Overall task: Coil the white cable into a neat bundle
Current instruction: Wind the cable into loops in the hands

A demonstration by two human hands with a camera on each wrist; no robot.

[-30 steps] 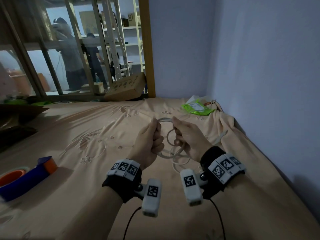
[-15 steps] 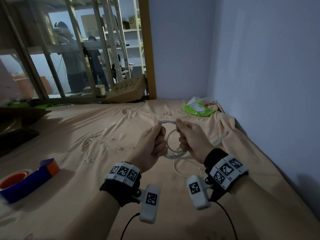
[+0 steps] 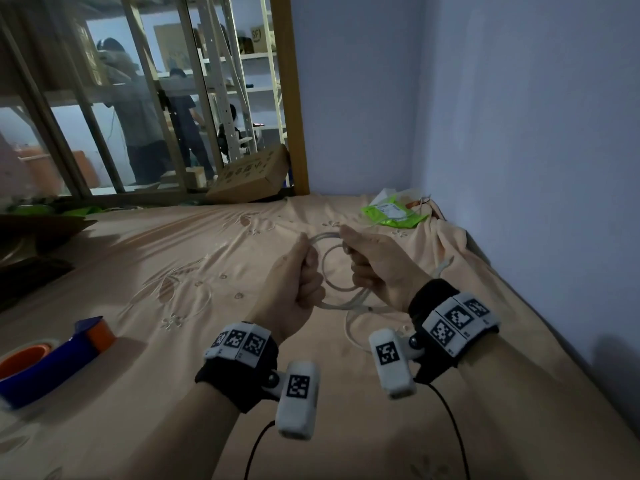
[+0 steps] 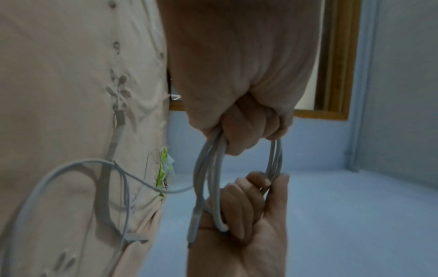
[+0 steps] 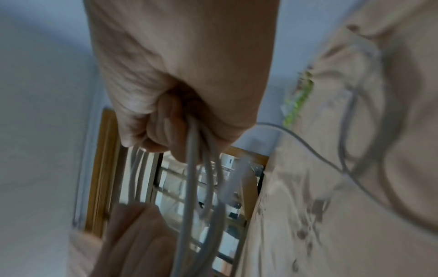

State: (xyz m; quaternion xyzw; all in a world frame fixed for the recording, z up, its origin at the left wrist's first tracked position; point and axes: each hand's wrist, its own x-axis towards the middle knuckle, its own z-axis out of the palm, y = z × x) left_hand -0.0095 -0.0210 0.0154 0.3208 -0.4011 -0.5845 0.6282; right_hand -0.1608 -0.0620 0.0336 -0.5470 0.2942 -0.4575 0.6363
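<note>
Facing each other above the bed, left hand (image 3: 298,278) and right hand (image 3: 375,263) — fingers curled — grip the white cable (image 3: 332,289).

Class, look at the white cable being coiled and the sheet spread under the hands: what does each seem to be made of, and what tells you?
White cable: probably a smooth plastic or rubber jacket, since it bends into even loops with a soft sheen. Sheet: woven cloth, peach, slightly glossy, with creases and stitched flower patterns; the fibre cannot be told.

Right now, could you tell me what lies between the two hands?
In the head view, loops of the white cable span between the left hand and right hand.
</note>
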